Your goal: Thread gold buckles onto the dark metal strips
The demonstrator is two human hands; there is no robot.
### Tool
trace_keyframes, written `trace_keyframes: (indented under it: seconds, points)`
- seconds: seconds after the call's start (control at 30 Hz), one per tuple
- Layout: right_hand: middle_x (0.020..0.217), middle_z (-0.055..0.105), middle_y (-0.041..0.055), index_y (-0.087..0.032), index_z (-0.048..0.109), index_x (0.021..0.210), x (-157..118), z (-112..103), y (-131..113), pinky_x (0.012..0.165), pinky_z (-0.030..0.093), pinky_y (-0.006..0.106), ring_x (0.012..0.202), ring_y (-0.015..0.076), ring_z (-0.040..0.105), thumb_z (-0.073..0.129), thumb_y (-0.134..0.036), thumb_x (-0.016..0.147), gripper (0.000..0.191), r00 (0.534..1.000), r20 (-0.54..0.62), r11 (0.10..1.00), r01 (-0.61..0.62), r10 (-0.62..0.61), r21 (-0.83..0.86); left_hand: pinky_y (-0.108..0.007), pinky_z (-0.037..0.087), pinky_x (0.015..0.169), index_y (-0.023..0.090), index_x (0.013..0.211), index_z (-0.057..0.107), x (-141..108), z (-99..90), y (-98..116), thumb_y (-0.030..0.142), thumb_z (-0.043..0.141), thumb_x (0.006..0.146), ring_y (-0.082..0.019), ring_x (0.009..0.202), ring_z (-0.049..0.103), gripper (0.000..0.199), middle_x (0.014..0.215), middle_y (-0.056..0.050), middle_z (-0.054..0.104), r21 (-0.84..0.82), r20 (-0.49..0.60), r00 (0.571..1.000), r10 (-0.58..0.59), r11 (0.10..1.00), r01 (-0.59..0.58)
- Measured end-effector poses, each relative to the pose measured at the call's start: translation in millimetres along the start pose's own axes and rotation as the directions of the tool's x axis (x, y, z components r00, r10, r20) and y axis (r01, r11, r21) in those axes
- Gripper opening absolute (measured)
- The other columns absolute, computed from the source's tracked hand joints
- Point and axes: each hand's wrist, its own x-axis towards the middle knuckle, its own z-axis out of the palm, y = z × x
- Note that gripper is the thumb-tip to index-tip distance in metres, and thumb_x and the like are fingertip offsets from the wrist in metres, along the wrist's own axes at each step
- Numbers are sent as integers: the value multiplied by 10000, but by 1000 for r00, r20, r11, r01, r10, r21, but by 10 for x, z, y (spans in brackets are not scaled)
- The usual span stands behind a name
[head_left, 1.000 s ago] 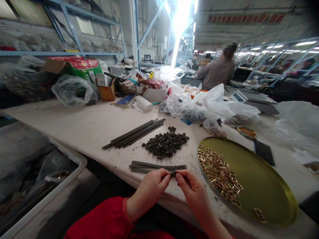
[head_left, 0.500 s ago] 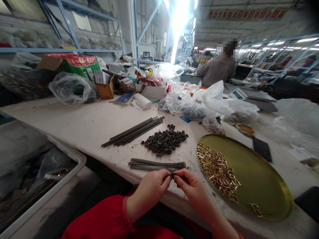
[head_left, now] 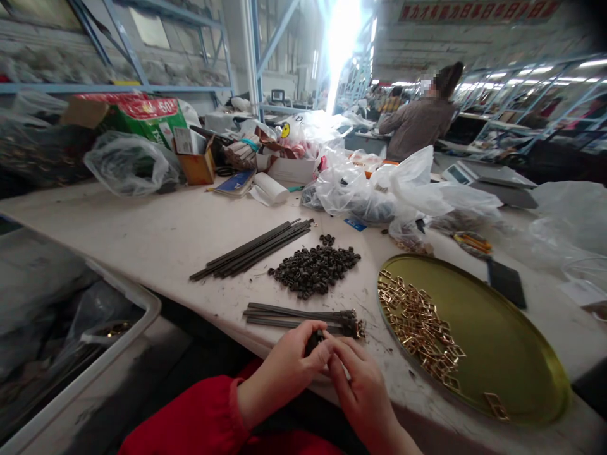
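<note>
My left hand [head_left: 290, 357] pinches a small dark loop-like piece [head_left: 313, 342] between thumb and fingers. Against that thumb rest the closed fingers of my right hand [head_left: 361, 387]; what they hold, if anything, is hidden. Just beyond the hands lie several dark narrow straps [head_left: 289, 315], with dark loops and gold-coloured metal at their right ends. A heap of small black loops [head_left: 313, 270] sits farther back, beside a bundle of long dark strips [head_left: 253, 249]. To the right, gold rectangular buckles [head_left: 420, 328] are piled in a round gold tray [head_left: 512, 354].
Clear plastic bags [head_left: 351, 193] and a small cardboard box [head_left: 196, 165] line the back of the table [head_left: 142, 221]. A dark flat object [head_left: 506, 283] lies by the tray. Below left stands a white bin [head_left: 154, 309]. A person [head_left: 417, 129] is in the background.
My hands have come closer together and turned, with the right fingers now folded against the left thumb. The dark piece now shows inside the left grip. The view has shifted slightly.
</note>
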Motion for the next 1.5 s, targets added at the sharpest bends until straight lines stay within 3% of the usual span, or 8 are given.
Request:
trace_keyframes:
  seconds: [0.17,0.27,0.37,0.5,0.7,0.97,1.2,1.5]
  points:
    - [757,601,30,-196,617,836,64,-3,58,640,467,286,702,171,569,567,-398,788,213,918,-92,864,-325,386,386,-290,400,928,126,1140,525,-47,15,14,122,407,767,-184,1033,548,391,1126,-84,606,-34,90,993,75,997,-72]
    - [903,635,51,-206,590,1027,70,-13,65,663,488,301,781,190,599,636,-472,711,416,837,138,588,-480,530,651,-295,330,1011,136,1280,392,-116,9,22,72,377,746,-176,1163,462,538,1276,-87,505,-65,160,978,132,990,-123]
    - [1014,650,56,-225,612,1055,46,-75,-5,805,463,340,912,205,591,614,-455,746,386,826,353,457,-544,439,704,-317,268,1055,139,1377,211,-180,-7,6,71,370,746,-180,1231,386,654,1352,-93,419,-60,183,975,122,992,-113]
    - [948,666,34,-235,652,963,5,-149,-115,835,447,339,904,197,588,608,-422,762,278,873,332,534,-483,357,694,-337,338,986,161,1385,185,-217,2,-25,75,383,738,-189,1130,462,682,1268,-97,477,-59,199,977,81,996,-70]
    - [817,643,26,-212,627,899,-85,-152,-148,714,471,301,786,182,590,626,-420,741,261,890,244,616,-445,385,650,-213,404,590,176,1383,133,-245,32,-30,95,384,758,-97,608,482,678,708,31,522,-67,217,976,26,998,-11]
    - [876,646,31,-185,614,923,-82,-260,-268,715,449,279,791,165,589,651,-415,722,307,841,463,530,-538,281,655,-329,296,997,165,1359,224,-339,-5,15,103,439,725,-194,1158,417,672,1329,-99,406,-64,262,963,61,997,-46]
    - [728,626,-29,-194,500,841,-132,-183,-227,565,405,206,604,101,565,715,-390,650,348,779,537,368,-627,324,687,-235,402,687,195,1350,189,-258,33,-88,106,403,735,-113,764,536,657,880,1,594,-276,359,933,19,957,86]
    - [547,484,-80,-217,393,744,-92,-91,-267,462,312,196,473,81,427,596,-357,682,255,809,403,483,-582,428,654,-179,310,519,185,1208,287,-187,66,-53,74,408,675,-63,546,406,557,659,69,481,-384,397,917,-35,901,200]
